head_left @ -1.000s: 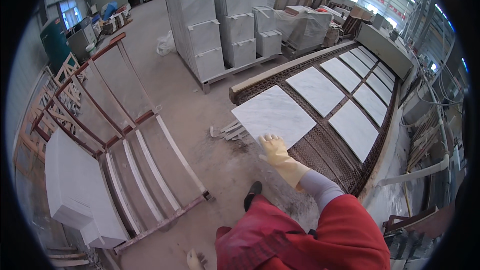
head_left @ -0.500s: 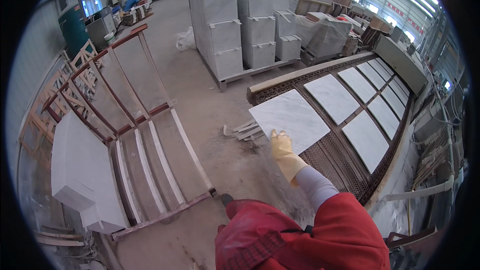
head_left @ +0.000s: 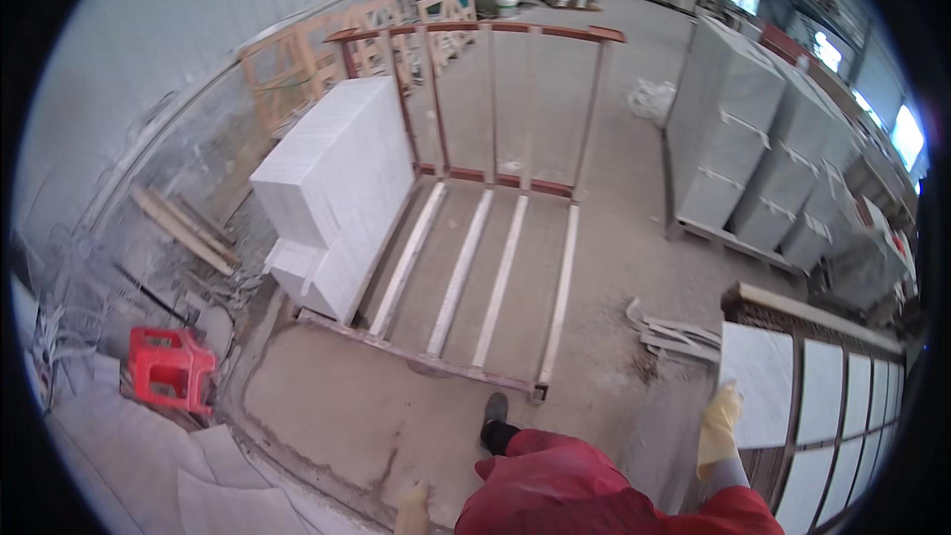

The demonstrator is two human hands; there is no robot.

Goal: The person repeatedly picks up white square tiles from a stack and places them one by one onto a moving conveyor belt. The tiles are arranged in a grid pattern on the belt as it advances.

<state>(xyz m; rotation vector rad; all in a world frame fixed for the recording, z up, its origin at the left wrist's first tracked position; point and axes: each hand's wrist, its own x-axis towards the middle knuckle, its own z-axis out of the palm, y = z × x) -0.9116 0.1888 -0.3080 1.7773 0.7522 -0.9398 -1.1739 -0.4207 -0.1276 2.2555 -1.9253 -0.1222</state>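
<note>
My right hand (head_left: 720,426), in a yellow rubber glove, is at the near left edge of a white stone tile (head_left: 761,381), its fingers curled over that edge. The tile lies at the end of a mesh-topped table (head_left: 751,314), and its left side sticks out past the table. More white tiles (head_left: 821,391) lie in rows beyond it. At the lower edge, my left hand (head_left: 413,512), gloved in pale yellow, is only partly in view and blurred. Its fingers cannot be made out, and it touches nothing that I can see.
A metal rack (head_left: 535,188) with white-topped rails stands ahead, a stack of white slabs (head_left: 342,173) on its left side. Packed stone blocks (head_left: 728,129) sit on a pallet at right. A red plastic stool (head_left: 170,369) is at left; stone strips (head_left: 679,335) lie on the floor.
My view has swung left, bringing the rack to the middle and the table to the right edge. My left hand has come into view below. My right hand is still at the tile's edge.
</note>
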